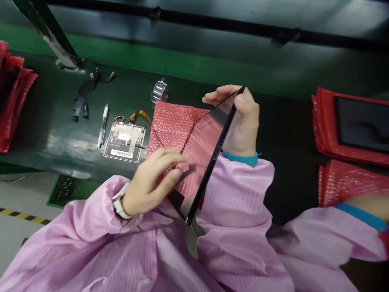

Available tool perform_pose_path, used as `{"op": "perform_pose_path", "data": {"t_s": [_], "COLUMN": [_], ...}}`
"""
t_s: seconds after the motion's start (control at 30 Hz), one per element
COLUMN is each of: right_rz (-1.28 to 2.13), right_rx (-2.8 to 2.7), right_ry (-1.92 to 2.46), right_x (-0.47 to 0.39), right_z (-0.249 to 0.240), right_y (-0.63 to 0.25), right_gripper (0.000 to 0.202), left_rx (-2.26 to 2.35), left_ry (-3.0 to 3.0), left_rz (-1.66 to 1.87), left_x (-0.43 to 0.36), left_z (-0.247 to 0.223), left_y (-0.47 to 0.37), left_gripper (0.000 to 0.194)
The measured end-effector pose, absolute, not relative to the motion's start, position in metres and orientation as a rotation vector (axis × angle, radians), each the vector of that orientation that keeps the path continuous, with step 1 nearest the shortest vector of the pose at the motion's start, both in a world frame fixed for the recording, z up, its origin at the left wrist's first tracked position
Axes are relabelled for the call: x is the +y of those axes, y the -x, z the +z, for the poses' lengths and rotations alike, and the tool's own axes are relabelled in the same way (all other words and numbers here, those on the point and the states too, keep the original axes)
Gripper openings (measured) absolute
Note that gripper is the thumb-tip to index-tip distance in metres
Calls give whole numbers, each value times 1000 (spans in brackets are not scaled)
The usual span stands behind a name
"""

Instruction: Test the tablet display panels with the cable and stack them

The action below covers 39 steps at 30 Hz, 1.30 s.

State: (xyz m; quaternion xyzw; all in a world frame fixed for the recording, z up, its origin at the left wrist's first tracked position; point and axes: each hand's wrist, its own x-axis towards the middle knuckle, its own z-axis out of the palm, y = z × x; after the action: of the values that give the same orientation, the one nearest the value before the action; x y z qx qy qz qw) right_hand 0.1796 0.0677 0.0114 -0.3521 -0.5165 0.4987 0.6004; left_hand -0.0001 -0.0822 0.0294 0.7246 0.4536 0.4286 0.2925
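Observation:
My right hand (245,121) grips the upper end of a thin black tablet (212,158), held tilted nearly edge-on. Its glossy face is turned left and mirrors the red wrap. My left hand (153,180), with a watch on the wrist, is at that face, fingers stretched and thumb apart; whether the fingertips touch the glass I cannot tell. Beneath lies a red bubble-wrap bag (170,123). Left of the bag is a flat battery pack with a circuit board (126,140), with an orange ribbon cable (141,114) running from it toward the bag.
A white pen (103,125), black flex cables (85,93) and a clear plastic stand (159,91) lie on the dark green bench. Red bags (13,93) are stacked far left. At right, another tablet (364,123) rests on red bags, near another person's sleeved arm (331,233).

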Motion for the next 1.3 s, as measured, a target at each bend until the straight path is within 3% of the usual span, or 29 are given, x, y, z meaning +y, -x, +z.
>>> {"op": "perform_pose_path", "data": {"t_s": [0.07,0.17,0.27,0.43,0.7,0.8,0.9,1.0,1.1,1.2,1.3], "right_rz": [1146,1165,1183,1187,1110,1097,1169,1276,1325,1376,1479], "right_rx": [-1180,-1174,-1156,-1147,-1221,-1139,-1141,-1137,-1077,-1061,-1126], "right_ry": [794,770,750,735,926,1230,1419,1439,1318,1239,1313], "right_x": [68,68,67,67,63,47,29,22,32,51,65], "right_z": [13,13,12,11,18,30,39,42,36,20,0], "right_y": [-180,-179,-179,-179,-192,-212,-238,-258,-259,-241,-220], "right_gripper": [23,23,21,21,28,29,25,37,46,47,45], "left_rx": [1620,2120,2236,2257,2149,1700,1344,1333,1346,1367,1356], "left_ry": [-2189,-2353,-2375,-2449,-2375,-2526,-2626,-2547,-2486,-2412,-2331], "left_rz": [1100,653,367,315,509,662,588,550,570,584,653], "left_x": [-93,-101,-103,-102,-101,-103,-103,-100,-97,-95,-96], "left_z": [12,-14,-28,-29,-30,-30,-30,-30,-29,-29,-27], "left_y": [21,47,58,56,61,66,70,71,71,72,75], "left_gripper": [21,28,42,39,42,47,40,35,43,54,53]}}
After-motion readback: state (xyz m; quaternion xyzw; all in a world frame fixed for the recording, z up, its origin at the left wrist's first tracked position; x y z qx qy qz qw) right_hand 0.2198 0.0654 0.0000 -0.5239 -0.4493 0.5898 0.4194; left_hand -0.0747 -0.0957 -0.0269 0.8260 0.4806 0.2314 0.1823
